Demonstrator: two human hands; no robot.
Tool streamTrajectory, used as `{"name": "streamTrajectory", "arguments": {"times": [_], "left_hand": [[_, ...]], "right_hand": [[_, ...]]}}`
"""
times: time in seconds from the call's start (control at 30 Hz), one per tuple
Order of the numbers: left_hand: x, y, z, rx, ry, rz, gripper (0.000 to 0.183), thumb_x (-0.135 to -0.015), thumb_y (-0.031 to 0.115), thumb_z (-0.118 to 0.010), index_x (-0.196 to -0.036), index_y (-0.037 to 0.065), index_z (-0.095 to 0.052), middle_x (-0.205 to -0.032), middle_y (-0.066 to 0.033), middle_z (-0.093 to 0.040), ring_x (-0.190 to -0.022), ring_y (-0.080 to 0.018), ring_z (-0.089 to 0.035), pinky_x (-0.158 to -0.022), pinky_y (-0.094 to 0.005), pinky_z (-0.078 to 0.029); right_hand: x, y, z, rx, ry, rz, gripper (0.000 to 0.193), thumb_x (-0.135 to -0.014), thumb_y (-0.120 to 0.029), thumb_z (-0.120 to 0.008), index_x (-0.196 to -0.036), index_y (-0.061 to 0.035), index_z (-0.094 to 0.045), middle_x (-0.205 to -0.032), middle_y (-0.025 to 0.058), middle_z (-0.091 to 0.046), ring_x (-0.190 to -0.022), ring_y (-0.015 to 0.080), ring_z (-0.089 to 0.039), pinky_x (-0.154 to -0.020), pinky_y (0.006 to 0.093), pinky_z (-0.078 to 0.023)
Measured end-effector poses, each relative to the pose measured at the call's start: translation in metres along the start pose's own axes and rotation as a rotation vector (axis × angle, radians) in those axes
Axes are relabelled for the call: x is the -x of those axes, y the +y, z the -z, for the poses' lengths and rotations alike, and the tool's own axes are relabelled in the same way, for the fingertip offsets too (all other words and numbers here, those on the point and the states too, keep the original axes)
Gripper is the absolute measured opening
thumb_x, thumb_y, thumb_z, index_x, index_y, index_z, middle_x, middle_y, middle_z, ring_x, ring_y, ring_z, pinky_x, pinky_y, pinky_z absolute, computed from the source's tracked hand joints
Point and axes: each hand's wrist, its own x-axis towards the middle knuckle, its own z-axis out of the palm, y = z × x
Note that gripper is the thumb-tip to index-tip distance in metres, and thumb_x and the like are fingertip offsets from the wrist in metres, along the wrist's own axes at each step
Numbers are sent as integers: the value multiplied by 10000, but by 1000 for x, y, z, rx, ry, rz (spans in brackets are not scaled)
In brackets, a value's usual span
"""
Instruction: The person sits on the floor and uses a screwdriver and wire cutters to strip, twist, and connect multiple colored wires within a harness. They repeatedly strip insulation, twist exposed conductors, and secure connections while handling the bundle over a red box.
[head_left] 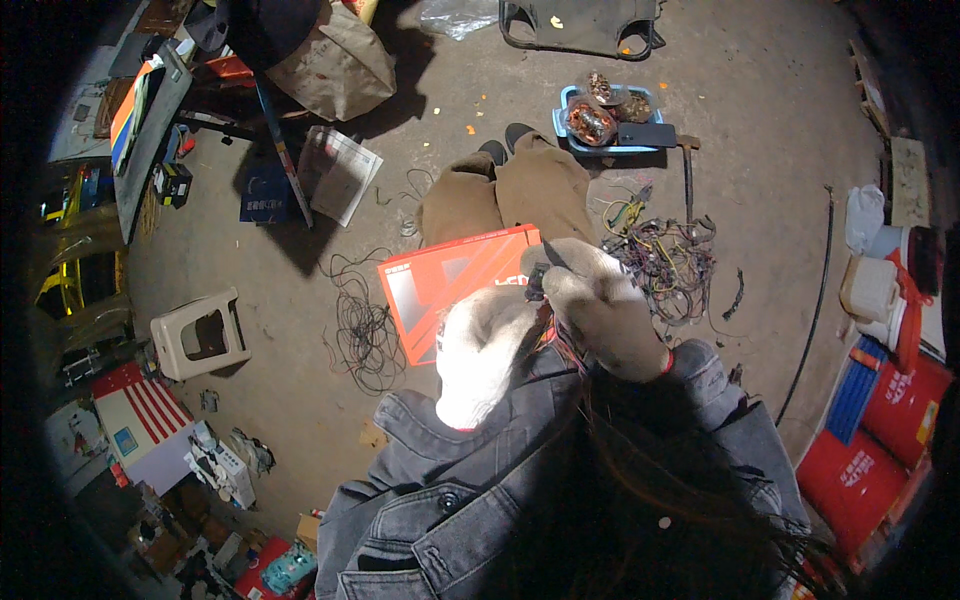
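Observation:
Both my hands wear pale work gloves and meet above my lap. Between them is a small black plug-like piece (537, 282), with thin reddish wires (566, 350) trailing down toward my jacket. My left hand (485, 345), brightly lit, is closed at the near left of the piece. Curled over it from the right is my right hand (603, 308), its fingertips pressed at the top of the piece. The gloves partly hide the piece, so its exact kind is unclear. Under my hands an orange-red flat box (430, 270) lies across my knees.
A tangle of coloured wires (665, 260) lies right of my legs, near a hammer (688, 175). Black wire (365, 335) is heaped on the left. Beyond sits a blue tray (570, 100) with filled bags and a phone (646, 135). A beige stool (165, 345) stands left; red drums (850, 485) stand right.

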Motion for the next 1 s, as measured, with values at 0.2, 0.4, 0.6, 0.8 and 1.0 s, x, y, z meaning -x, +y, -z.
{"name": "streamTrajectory", "arguments": {"times": [0.2, 0.4, 0.6, 0.8, 1.0], "left_hand": [[3, -4, -4, -106, 86, -37, 310, -858, 62, -788, -1145, -20, -701, -1115, -161, -723, -1078, -232, -682, -935, -353, -546], [9, -3, -7, -107, 131, -311, 168, -878, 39, -713, -1034, -22, -697, -924, -65, -715, -822, -149, -641, -770, -310, -526], [6, -1, -6, -101, 134, -168, 229, -847, 44, -757, -1068, -15, -736, -1005, -172, -745, -917, -281, -721, -839, -382, -561], [8, -2, -6, -6, 170, -111, 247, -876, 25, -694, -1116, -30, -715, -1029, -161, -742, -927, -267, -714, -845, -380, -554], [7, -14, -7, -24, 262, -91, 257, -870, 43, -734, -1114, -32, -704, -1021, -153, -739, -915, -259, -714, -827, -381, -561]], "right_hand": [[-2, 57, -3, 378, 44, 709, 286, -1025, -135, -609, -1284, -17, -578, -1167, 72, -642, -1016, 168, -619, -908, 310, -521], [-7, 81, 1, 374, -133, 712, 341, -1040, -135, -594, -1350, -10, -529, -1225, 88, -615, -1055, 195, -611, -959, 336, -512], [1, 58, 1, 157, -155, 639, 325, -1037, -113, -562, -1343, -8, -540, -1229, 103, -611, -1057, 199, -611, -941, 332, -507], [0, 43, -4, 144, -129, 781, 314, -1021, -71, -558, -1329, -5, -563, -1275, 131, -614, -1089, 202, -614, -934, 325, -514], [4, 37, -3, -190, -279, 379, 289, -1000, -64, -502, -1249, 6, -630, -1224, 166, -660, -1147, 286, -647, -974, 384, -518]]}}
